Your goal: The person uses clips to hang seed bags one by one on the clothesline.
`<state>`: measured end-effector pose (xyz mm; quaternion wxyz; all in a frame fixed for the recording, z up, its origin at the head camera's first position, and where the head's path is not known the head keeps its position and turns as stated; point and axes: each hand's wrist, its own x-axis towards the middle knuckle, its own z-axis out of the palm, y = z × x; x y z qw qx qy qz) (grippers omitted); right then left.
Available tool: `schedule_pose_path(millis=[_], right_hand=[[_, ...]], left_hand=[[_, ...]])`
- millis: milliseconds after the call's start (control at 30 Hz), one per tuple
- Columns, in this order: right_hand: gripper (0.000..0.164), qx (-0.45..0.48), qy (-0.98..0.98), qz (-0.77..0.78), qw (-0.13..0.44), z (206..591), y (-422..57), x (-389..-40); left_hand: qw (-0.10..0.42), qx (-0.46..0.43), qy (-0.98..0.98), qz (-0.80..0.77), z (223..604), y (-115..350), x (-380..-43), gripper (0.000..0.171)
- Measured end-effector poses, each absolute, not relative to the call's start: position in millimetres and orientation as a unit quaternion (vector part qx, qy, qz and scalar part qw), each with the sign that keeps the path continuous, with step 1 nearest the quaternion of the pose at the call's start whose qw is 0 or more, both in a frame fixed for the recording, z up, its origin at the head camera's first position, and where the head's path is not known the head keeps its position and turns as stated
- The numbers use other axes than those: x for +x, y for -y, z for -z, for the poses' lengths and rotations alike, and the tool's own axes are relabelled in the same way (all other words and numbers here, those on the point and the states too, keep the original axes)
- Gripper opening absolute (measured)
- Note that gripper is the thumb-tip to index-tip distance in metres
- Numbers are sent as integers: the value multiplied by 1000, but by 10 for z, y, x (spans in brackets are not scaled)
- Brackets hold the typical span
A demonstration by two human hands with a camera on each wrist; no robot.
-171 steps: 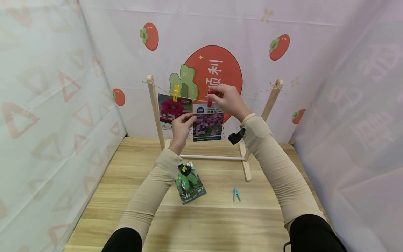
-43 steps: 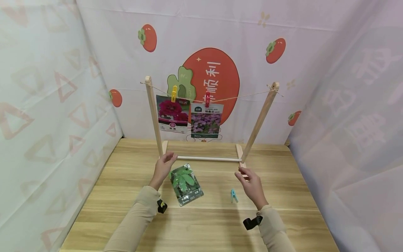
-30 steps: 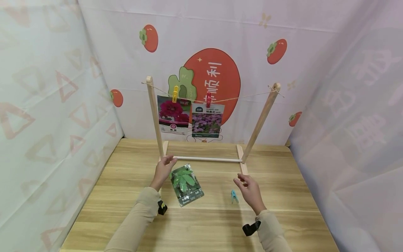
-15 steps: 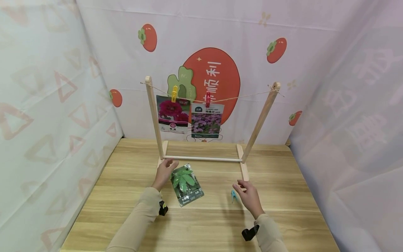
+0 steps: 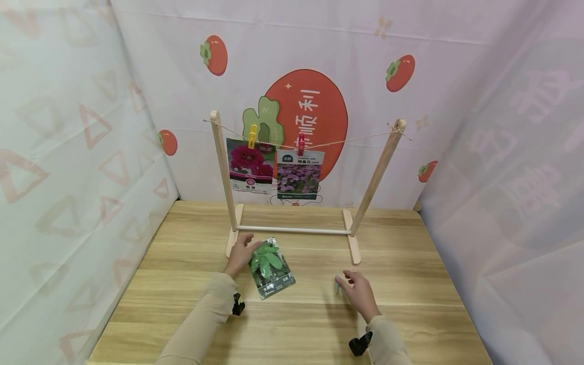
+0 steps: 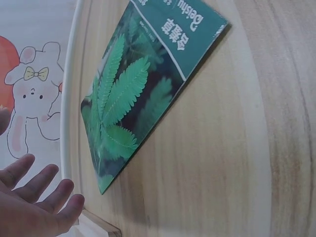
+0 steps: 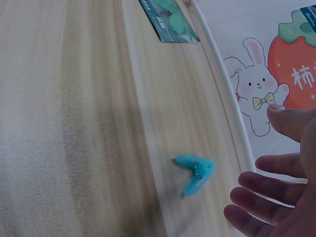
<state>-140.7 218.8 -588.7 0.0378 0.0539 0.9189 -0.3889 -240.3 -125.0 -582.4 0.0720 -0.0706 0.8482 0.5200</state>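
Note:
A green-leaf seed packet (image 5: 272,268) lies flat on the table, tilted. My left hand (image 5: 240,255) hovers at its upper left corner, fingers spread and holding nothing, as the left wrist view shows. On the right, a light blue clothespin (image 7: 197,173) rests on the wood. My right hand (image 5: 358,292) is just above it with fingers apart; in the head view the fingertips overlap the clothespin. From the string hang two more seed packets: a magenta-flower packet (image 5: 251,165) under a yellow clothespin (image 5: 253,137) and a purple-flower packet (image 5: 298,175) under a red clothespin (image 5: 301,144).
A wooden frame, with a left post (image 5: 223,172), a right post (image 5: 377,177) and a white crossbar (image 5: 294,230), stands at the back of the table (image 5: 292,329). A printed cloth backdrop (image 5: 365,30) closes off the back and both sides.
Both hands have left the purple-flower packet, which now hangs from the red clothespin. Lately the left hand has lowered toward the green-leaf packet, and the right hand toward the blue clothespin.

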Motion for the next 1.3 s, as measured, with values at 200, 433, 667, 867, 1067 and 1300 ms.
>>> schedule_pose_path(millis=[200,433,667,867,1067,1300], right_hand=[[50,57,-922,380,48,5933,-2174,-1374],[51,65,-941,328,44,5959,-2150,-1338],[57,77,-953,287,51,6037,-2105,-1320],[62,79,-966,239,52,6101,-2050,-1335],[55,76,-977,193,53,6148,-1997,-1325],[44,81,-978,188,31,6134,-1976,-1292]], left_hand=[[73,-56,-859,-504,5870,1233,-2391,58],[88,-19,-898,-431,5960,1204,-2386,59],[95,9,-933,-346,6042,1175,-2356,64],[113,7,-943,-314,6073,1170,-2340,66],[121,18,-958,-259,6112,1136,-2292,65],[113,48,-968,-219,6114,1115,-2257,51]])
